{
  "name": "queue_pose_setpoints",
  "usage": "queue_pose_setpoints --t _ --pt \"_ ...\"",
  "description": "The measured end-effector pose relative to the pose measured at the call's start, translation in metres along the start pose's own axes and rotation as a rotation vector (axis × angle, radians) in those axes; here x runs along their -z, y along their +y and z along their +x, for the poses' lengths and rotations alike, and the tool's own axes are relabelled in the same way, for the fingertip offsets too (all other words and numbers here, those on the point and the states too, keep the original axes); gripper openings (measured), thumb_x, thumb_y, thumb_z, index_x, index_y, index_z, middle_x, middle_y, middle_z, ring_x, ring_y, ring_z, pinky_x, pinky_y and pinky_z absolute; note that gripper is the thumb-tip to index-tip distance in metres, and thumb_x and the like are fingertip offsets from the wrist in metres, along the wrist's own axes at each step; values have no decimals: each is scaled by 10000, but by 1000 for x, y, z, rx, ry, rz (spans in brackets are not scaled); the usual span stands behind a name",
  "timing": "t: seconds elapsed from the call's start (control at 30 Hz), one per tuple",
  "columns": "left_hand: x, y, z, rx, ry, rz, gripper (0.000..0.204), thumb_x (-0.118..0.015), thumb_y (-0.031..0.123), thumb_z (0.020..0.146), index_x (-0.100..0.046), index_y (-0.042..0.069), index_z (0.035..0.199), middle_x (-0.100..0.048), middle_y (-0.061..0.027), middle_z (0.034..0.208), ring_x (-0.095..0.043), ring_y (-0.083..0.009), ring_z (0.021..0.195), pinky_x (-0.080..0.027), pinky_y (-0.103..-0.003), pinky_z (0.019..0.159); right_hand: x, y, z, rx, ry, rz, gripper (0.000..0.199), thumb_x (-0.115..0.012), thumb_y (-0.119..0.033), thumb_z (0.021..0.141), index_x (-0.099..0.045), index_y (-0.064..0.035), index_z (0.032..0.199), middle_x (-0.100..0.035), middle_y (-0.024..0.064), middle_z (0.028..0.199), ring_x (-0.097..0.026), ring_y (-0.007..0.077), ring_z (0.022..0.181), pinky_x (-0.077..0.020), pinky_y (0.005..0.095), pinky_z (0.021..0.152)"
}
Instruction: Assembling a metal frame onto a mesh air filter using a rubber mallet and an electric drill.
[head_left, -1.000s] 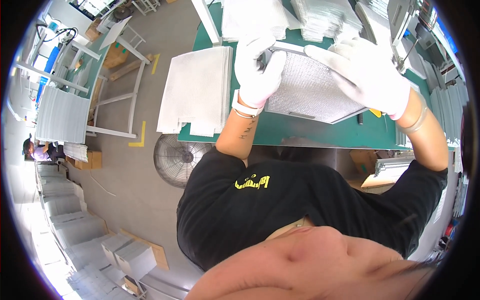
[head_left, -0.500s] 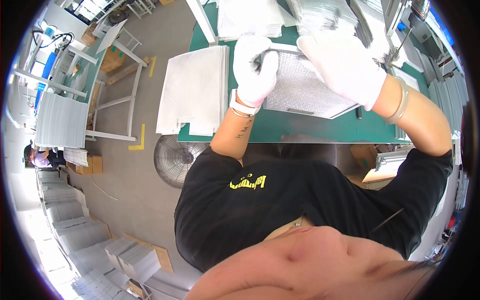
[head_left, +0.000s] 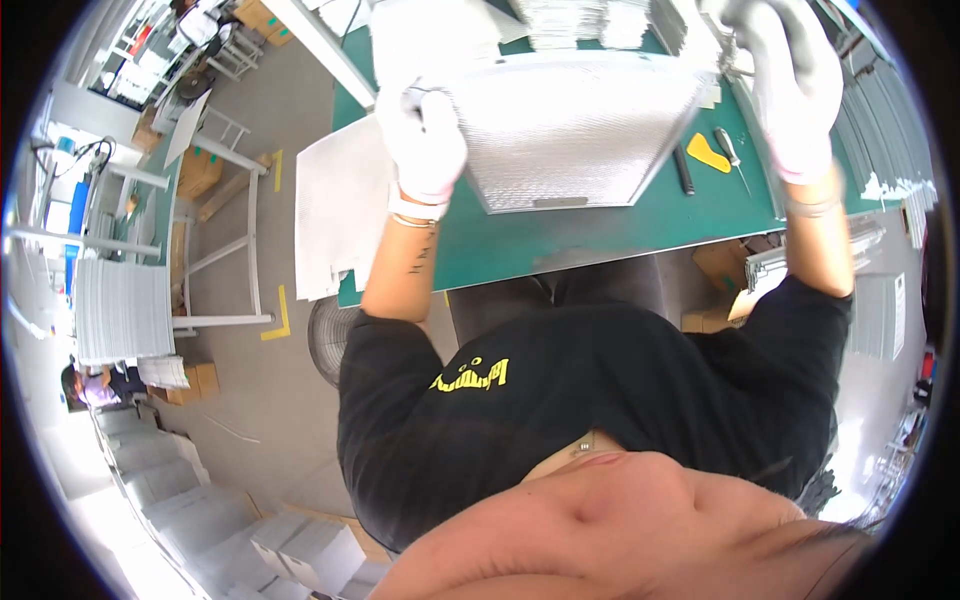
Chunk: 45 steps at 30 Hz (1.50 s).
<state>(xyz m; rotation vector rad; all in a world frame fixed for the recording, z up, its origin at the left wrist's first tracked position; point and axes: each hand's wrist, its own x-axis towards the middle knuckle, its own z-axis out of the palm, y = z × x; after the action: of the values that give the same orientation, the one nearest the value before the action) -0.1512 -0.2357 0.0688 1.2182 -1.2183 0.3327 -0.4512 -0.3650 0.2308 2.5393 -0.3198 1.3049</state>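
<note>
A silver mesh panel [head_left: 575,125] in a thin metal frame is tilted over the green bench. My left hand [head_left: 425,140], in a white glove, is closed at the panel's left edge, its fingers curled against the frame. My right hand [head_left: 795,75], also gloved in white, is away from the panel, raised at the upper right. Its fingers reach toward blurred metal parts [head_left: 735,45] at the bench's far right. Whether they hold anything cannot be made out.
A black pen-like tool [head_left: 684,170], a yellow scraper [head_left: 708,153] and a screwdriver [head_left: 733,148] lie right of the panel on the bench [head_left: 560,240]. White sheets [head_left: 340,200] are stacked at left. A floor fan [head_left: 330,340] stands below.
My right hand has left the panel and moved right and up. My left hand has shifted left with the panel, which now appears larger and tilted. The tools at right have come into view.
</note>
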Motion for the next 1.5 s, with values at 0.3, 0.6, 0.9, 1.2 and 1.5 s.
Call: queue_pose_setpoints --t 0.3,0.6,0.9,1.2,1.5 --pt "-23 69 84 -252 -825 -484 409 -545 107 965 -476 -50 1336 -599 -182 1145 -603 -278 1085 -503 -375 954 -184 76 -247 -918 -900 -166 461 -491 -226 937 -475 -35 1356 -557 262 1182 -613 417 1044 -505 486 895" --pt "-126 78 41 -878 -949 488 394 -553 152 894 -584 136 1287 -572 -8 767 -574 -167 682 -455 -312 596 -114 20 -239 -1322 -115 1211 540 -420 -278 1043 -303 -32 1510 -512 6 799 -472 61 561 -429 199 521" --pt "-119 81 23 -751 -796 499 102 -660 193 844 -665 135 927 -554 -6 723 -558 -177 659 -444 -317 608 -121 -97 -226 -1142 673 1236 215 -413 -209 1029 -429 -33 1152 -475 32 744 -470 134 578 -413 282 518" --pt "-115 73 22 -735 -745 514 74 -654 203 850 -641 144 893 -528 -9 701 -559 -173 657 -438 -321 600 -117 -122 -203 -1292 249 1616 164 -381 -123 1019 -439 -43 1150 -448 19 714 -419 89 556 -390 246 492" --pt "-115 69 16 -750 -681 559 57 -631 220 830 -616 166 839 -519 2 667 -555 -170 625 -425 -327 589 -110 -109 -208 -887 127 925 217 -354 -170 1031 -467 -19 1138 -475 38 682 -460 113 572 -400 260 487"
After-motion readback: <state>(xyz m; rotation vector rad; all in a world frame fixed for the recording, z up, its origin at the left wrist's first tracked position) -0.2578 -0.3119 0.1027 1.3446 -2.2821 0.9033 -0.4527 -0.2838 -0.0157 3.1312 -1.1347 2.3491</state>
